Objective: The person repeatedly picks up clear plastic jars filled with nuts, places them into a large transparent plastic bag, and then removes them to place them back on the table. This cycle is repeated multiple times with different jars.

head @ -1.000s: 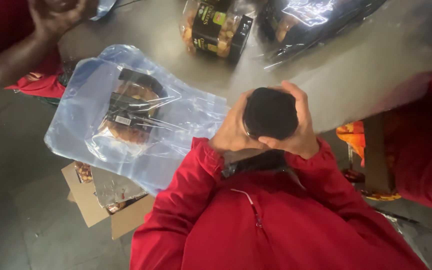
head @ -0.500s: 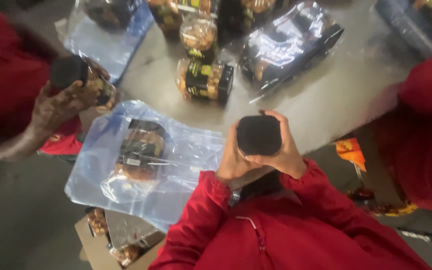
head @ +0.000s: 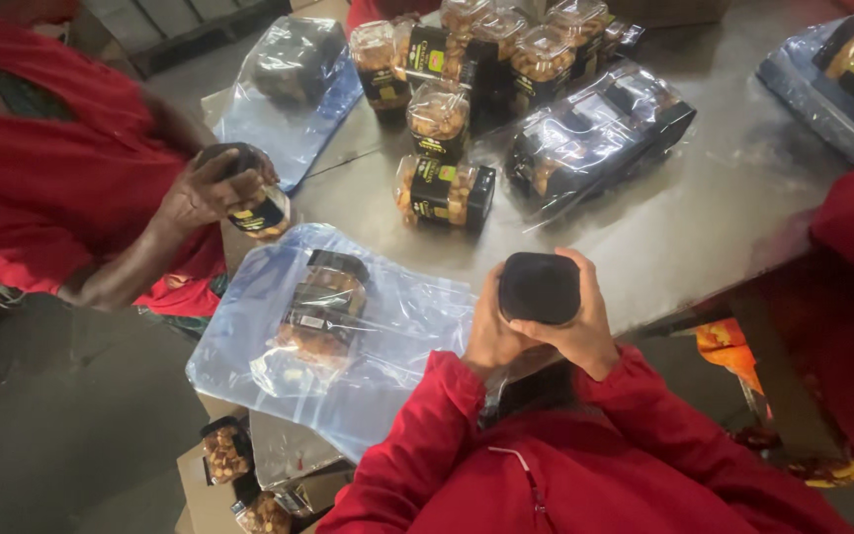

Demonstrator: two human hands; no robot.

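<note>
Both my hands hold a jar with a black lid (head: 540,288) close to my chest, above the near edge of the metal table (head: 704,218). My left hand (head: 489,331) grips its left side and my right hand (head: 585,331) wraps its right side and lid. To the left lies a clear plastic bag (head: 387,336) with two nut jars (head: 325,305) inside it. At the left a co-worker's hand (head: 205,190) holds another black-lidded jar (head: 259,210).
Several clear nut jars (head: 444,188) with black labels stand and lie at the table's middle and back. Sealed plastic packs of jars (head: 595,133) lie behind them, another at the far right (head: 837,79). A cardboard box with jars (head: 234,465) sits on the floor below.
The view has tilted up, so more of the table's far side shows. My hands stay on the jar. The co-worker's hand with its jar has come closer to the table.
</note>
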